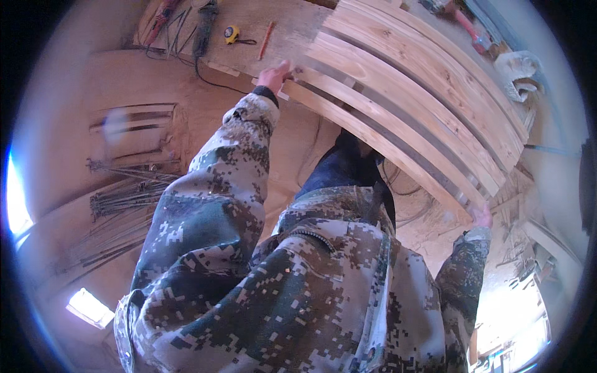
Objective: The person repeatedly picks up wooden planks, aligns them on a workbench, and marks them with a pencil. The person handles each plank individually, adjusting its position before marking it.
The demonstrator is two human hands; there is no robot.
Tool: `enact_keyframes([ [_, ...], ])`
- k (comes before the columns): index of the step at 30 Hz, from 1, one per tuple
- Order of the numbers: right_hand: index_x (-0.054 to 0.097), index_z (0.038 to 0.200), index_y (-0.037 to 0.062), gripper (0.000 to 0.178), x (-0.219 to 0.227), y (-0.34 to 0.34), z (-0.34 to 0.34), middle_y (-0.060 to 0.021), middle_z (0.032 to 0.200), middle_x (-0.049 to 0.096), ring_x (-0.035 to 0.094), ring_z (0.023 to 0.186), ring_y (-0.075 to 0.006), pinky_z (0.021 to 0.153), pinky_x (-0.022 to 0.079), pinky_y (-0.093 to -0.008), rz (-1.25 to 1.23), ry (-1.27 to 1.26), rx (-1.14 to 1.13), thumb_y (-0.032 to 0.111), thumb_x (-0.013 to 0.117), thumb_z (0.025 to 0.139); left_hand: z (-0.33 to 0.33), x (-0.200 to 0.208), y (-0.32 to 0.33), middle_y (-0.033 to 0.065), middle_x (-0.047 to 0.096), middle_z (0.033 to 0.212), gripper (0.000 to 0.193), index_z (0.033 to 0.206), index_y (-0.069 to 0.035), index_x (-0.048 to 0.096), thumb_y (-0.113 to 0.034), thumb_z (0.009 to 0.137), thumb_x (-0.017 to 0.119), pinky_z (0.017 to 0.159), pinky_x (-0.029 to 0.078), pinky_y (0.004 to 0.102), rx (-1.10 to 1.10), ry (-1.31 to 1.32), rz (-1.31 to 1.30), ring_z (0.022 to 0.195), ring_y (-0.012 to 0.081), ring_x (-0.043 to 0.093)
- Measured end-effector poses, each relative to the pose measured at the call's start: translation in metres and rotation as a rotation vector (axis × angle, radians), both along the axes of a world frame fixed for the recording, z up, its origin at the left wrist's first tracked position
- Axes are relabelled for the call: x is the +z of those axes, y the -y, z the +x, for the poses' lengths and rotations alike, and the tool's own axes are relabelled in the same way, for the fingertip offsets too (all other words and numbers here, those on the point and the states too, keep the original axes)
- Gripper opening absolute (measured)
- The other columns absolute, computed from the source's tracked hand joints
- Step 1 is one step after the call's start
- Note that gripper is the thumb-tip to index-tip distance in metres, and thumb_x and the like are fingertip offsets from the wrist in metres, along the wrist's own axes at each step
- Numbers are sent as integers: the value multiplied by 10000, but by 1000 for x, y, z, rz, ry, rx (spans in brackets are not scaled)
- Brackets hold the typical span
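Note:
A slatted wooden panel [379, 68] of pale planks with gaps between them slants from the top middle down to the right. My left hand [273, 76] is closed at its near left corner, fingers partly hidden by the wood. At the panel's near right corner, my right hand [482, 216] is closed on the edge, its fingers partly out of sight. The panel's left end lies over the workbench [295, 37], and its near edge passes in front of my body.
On the bench to the left lie a yellow tape measure [232, 34], a red pencil [266, 40] and a corded power tool [204, 31]. A red-handled tool [466, 25] and a white glove [517, 71] sit beyond the panel. Long metal clamps [134, 196] rest at the left.

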State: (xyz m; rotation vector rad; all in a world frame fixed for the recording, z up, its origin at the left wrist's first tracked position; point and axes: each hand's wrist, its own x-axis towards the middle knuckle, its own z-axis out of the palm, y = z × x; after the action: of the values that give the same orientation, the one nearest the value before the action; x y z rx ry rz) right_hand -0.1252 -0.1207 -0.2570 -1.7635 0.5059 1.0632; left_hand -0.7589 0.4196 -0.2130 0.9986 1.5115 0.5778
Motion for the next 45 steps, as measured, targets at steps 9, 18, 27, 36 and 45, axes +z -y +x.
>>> enact_keyframes([
  [9, 511, 1265, -28, 544, 8, 8, 6, -132, 1290, 551, 481, 1216, -312, 1032, 359, -440, 38, 127, 185, 369, 538, 894, 24, 51, 5, 93, 687, 867, 265, 914, 32, 714, -218, 850, 654, 749, 474, 272, -320, -277, 193, 852, 150, 624],
  [18, 526, 1243, -22, 464, 51, 10, -30, -153, 1276, 557, 506, 1208, -272, 1033, 392, -426, 325, 243, -232, 236, 497, 858, 19, 41, 7, 185, 608, 1138, 445, 1029, 35, 584, 163, 649, 392, 934, 456, 332, 298, 850, 25, 1077, 300, 559],
  [27, 523, 1257, -17, 533, 80, -18, -70, -166, 1276, 553, 487, 1227, -296, 1061, 363, -447, 536, 256, -608, 187, 492, 767, 17, 39, 10, 142, 558, 1224, 613, 1195, -39, 501, 139, 616, 408, 1067, 345, 529, 410, 897, 85, 1215, 347, 473],
  [36, 520, 1271, -12, 616, 80, -36, -77, -178, 1275, 549, 469, 1246, -320, 1089, 333, -468, 704, 242, -818, 139, 486, 675, 14, 32, 4, 153, 583, 1142, 672, 1199, -36, 440, 214, 576, 410, 1012, 400, 563, 466, 853, 109, 1142, 360, 531],
  [45, 516, 1284, -9, 702, 105, -52, -103, -176, 1305, 536, 459, 1260, -325, 1102, 300, -492, 366, 437, -433, 84, 494, 588, 15, 33, 5, 122, 574, 1106, 573, 1093, -35, 502, 179, 572, 396, 1055, 375, 499, 474, 910, 63, 1165, 333, 504],
])
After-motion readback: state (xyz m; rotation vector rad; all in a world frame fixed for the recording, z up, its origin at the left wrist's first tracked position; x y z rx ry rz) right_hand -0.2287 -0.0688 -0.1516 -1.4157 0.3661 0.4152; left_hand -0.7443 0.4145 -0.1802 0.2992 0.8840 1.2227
